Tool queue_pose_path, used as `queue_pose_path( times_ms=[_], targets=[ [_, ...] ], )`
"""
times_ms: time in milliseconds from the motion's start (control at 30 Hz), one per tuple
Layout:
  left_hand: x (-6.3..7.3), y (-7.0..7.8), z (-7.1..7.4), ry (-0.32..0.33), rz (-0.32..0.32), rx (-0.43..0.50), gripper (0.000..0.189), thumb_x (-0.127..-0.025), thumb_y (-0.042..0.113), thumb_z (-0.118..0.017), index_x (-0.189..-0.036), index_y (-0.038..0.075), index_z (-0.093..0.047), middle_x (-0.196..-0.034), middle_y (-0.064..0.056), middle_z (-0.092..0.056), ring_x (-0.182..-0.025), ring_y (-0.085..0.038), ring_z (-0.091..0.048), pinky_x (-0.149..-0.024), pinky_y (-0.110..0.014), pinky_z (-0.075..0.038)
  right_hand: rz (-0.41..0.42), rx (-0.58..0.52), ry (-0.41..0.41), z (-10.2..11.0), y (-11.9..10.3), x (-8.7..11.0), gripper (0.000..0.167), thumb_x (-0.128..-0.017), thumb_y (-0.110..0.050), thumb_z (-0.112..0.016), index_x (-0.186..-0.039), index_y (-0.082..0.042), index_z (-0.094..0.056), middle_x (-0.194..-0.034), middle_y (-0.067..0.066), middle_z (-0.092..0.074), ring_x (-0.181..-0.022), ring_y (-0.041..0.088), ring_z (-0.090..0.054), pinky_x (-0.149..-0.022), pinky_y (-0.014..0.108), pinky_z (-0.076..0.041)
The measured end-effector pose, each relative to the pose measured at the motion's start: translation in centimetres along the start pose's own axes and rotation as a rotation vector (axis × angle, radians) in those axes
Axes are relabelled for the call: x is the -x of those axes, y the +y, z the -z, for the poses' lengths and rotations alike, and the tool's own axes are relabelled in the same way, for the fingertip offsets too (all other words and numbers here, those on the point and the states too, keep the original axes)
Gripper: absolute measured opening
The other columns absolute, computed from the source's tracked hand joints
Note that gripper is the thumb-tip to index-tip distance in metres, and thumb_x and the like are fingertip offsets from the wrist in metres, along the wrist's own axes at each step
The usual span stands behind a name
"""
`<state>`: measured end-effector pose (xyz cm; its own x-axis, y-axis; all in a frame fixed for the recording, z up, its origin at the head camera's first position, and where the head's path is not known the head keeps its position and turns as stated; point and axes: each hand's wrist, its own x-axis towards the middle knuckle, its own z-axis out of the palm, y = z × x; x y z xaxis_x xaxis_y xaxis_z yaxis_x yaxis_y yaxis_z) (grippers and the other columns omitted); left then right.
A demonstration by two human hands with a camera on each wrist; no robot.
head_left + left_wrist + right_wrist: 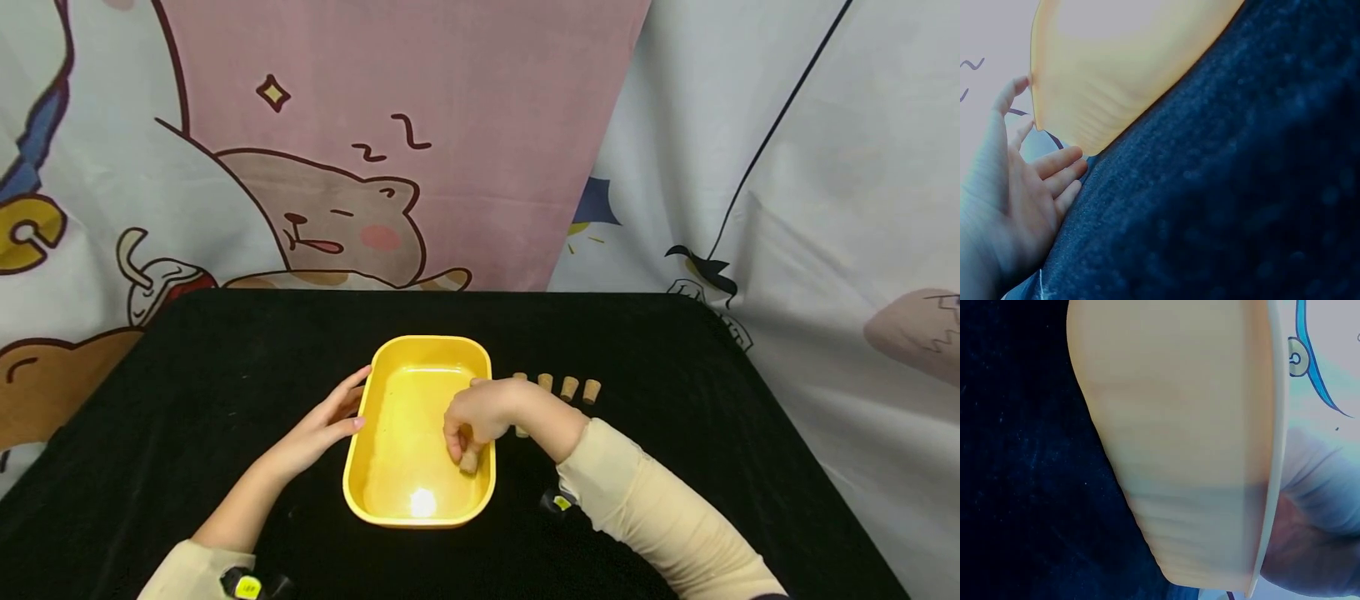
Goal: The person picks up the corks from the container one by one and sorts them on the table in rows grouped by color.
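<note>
A yellow plastic tub (390, 520) with rounded corners stands on the black cloth. My right hand (483, 412) reaches over its right wall and pinches a small tan cork (468, 461) low inside, near the right wall. In the right wrist view, the tub's outer wall (1179, 450) hides the fingertips and the cork, and only part of the right hand (1316, 531) shows past the rim. On the other side, my left hand (322, 425) touches the tub's left edge with loosely extended fingers. The left wrist view has the left hand (1035, 194) against the tub's outer side (1104, 81).
Right of the tub, several more corks stand in a row on the cloth, among them an end cork (592, 392) and its neighbour (569, 388). Another cork (522, 432) is partly hidden by my right forearm. A printed curtain (465, 100) hangs behind the black-covered table (247, 350).
</note>
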<state>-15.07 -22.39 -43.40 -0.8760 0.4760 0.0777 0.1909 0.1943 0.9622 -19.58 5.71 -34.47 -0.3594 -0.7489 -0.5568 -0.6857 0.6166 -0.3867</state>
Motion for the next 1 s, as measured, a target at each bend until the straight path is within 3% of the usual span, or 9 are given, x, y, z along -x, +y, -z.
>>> queue_pose_path(
  times_ms=[200, 333, 600, 833, 1000],
  targets=[
    [0.11, -0.09, -0.07, -0.002, -0.013, -0.003, 0.064, -0.099, 0.015, -0.047, -0.154, 0.021, -0.015, -0.15, -0.024, -0.028, -0.13, -0.045, -0.037, -0.096, -0.056, -0.04, -0.067, 0.046, -0.021, -0.18, -0.37, -0.25, 0.016, -0.08, -0.012, -0.075, -0.08, -0.028, -0.069, -0.082, -0.015, -0.062, -0.081, 0.006, -0.052, -0.103, 0.039, -0.021],
    [0.09, -0.05, -0.05, -0.005, -0.014, -0.004, 0.064, -0.099, 0.014, -0.047, -0.154, 0.021, -0.015, -0.15, -0.024, -0.028, -0.13, -0.045, -0.037, -0.096, -0.056, -0.04, -0.083, 0.037, -0.046, -0.11, -0.58, -0.24, 0.014, -0.08, -0.013, -0.074, -0.079, -0.025, -0.07, -0.08, -0.013, -0.064, -0.079, 0.007, -0.053, -0.11, 0.043, -0.013],
    [0.02, 0.01, 0.02, -0.004, -0.01, -0.005, 0.064, -0.099, 0.015, -0.048, -0.154, 0.02, -0.015, -0.149, -0.025, -0.028, -0.13, -0.046, -0.037, -0.096, -0.058, -0.04, -0.071, 0.028, -0.051, -0.05, -0.72, -0.14, 0.011, -0.08, -0.015, -0.075, -0.079, -0.024, -0.069, -0.079, -0.013, -0.063, -0.079, 0.007, -0.053, -0.111, 0.044, -0.01],
    [0.01, 0.04, 0.0, 0.001, -0.008, -0.008, 0.063, -0.099, 0.014, -0.047, -0.154, 0.023, -0.017, -0.148, -0.025, -0.03, -0.129, -0.045, -0.038, -0.096, -0.057, -0.04, -0.034, 0.022, -0.035, -0.17, -0.5, -0.18, 0.017, -0.079, -0.007, -0.074, -0.079, -0.024, -0.069, -0.079, -0.013, -0.063, -0.079, 0.006, -0.054, -0.112, 0.046, -0.007],
    [0.02, 0.12, -0.07, 0.005, -0.003, -0.006, 0.064, -0.099, 0.014, -0.048, -0.153, 0.023, -0.017, -0.148, -0.023, -0.031, -0.129, -0.043, -0.039, -0.096, -0.057, -0.04, -0.015, 0.024, -0.021, -0.2, -0.43, -0.16, 0.014, -0.08, -0.011, -0.075, -0.08, -0.024, -0.068, -0.08, -0.013, -0.063, -0.079, 0.006, -0.053, -0.109, 0.044, -0.013]
  ],
)
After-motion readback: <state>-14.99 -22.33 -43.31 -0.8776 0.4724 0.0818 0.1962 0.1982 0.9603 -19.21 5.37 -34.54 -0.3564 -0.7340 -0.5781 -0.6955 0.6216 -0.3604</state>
